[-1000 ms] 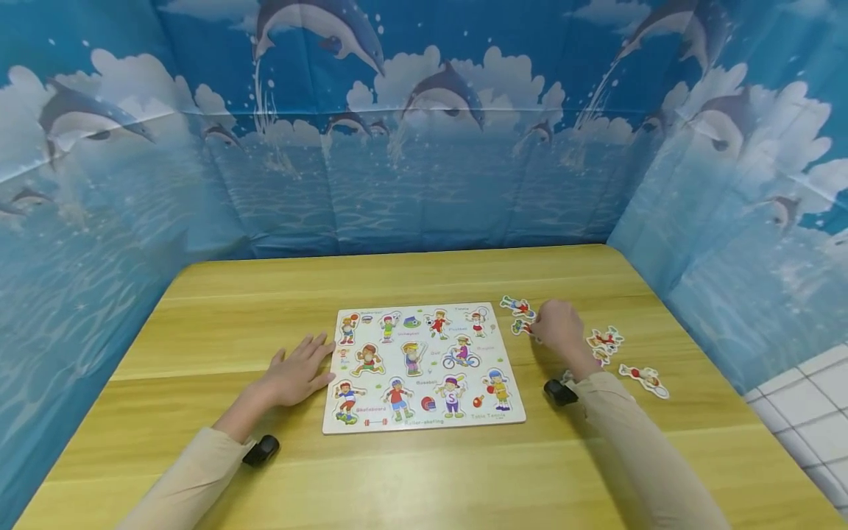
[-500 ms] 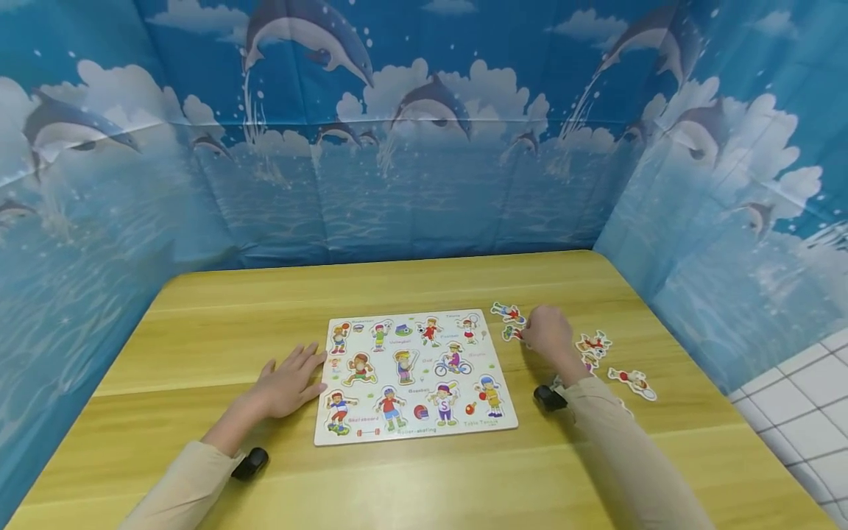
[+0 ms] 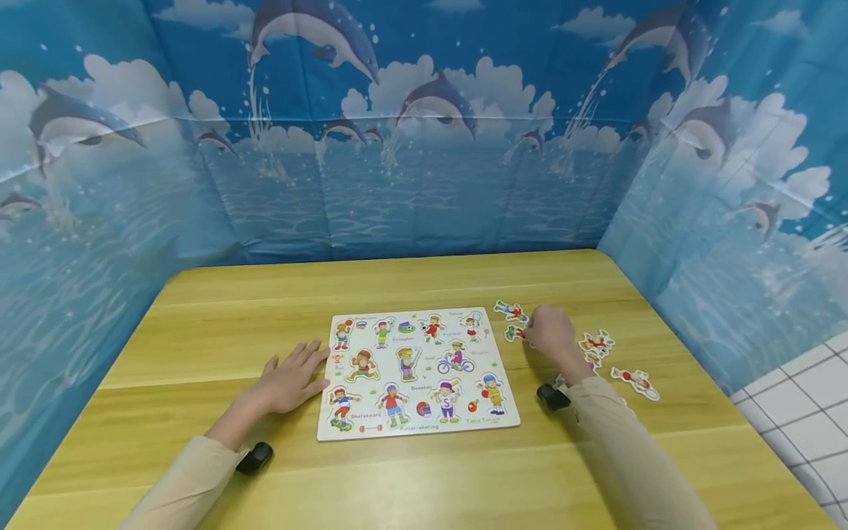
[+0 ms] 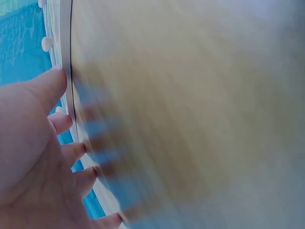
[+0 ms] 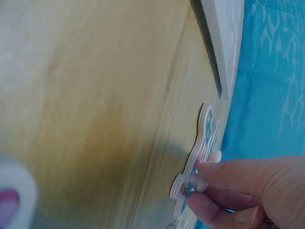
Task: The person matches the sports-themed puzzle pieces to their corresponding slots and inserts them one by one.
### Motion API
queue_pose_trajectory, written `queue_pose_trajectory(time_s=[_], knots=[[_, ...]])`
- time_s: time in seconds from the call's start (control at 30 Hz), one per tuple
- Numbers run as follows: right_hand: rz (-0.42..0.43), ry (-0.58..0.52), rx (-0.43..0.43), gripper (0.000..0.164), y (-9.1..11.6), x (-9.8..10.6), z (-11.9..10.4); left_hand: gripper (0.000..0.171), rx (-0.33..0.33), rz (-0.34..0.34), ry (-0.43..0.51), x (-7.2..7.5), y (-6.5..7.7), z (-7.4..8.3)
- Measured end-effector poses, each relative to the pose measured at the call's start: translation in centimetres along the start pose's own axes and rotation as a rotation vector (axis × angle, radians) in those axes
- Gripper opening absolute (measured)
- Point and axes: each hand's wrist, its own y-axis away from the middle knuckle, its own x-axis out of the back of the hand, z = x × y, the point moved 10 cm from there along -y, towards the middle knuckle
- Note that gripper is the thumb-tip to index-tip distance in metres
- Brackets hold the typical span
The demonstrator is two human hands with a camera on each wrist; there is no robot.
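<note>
White puzzle board (image 3: 386, 353) on a wooden table (image 3: 424, 486); we record the left hand (image 3: 289, 379) at the board's left edge, fingers spread, and the right hand (image 3: 553, 333) pinching the knob (image 5: 196, 183) of a figure piece (image 5: 208, 126) near the board's right edge.

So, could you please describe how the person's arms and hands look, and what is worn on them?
The left sleeve and right sleeve are long, plain and beige. Each wrist has a small, rounded black device. The left hand and right hand are bare; no cables show.
</note>
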Motion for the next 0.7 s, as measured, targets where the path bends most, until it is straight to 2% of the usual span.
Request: queue_pose_trajectory(time_s=[0.4,0.7], knots=[[0.033,-0.007,0.023,0.047,0.3,0.5,-0.4,0.059,-0.006,-0.024,0.016,0.1,-0.2,0.5],[0.091,-0.013,0.074,0.047,0.7,0.9,-1.2,0.059,0.005,-0.029,-0.005,-0.2,-0.2,0.0]])
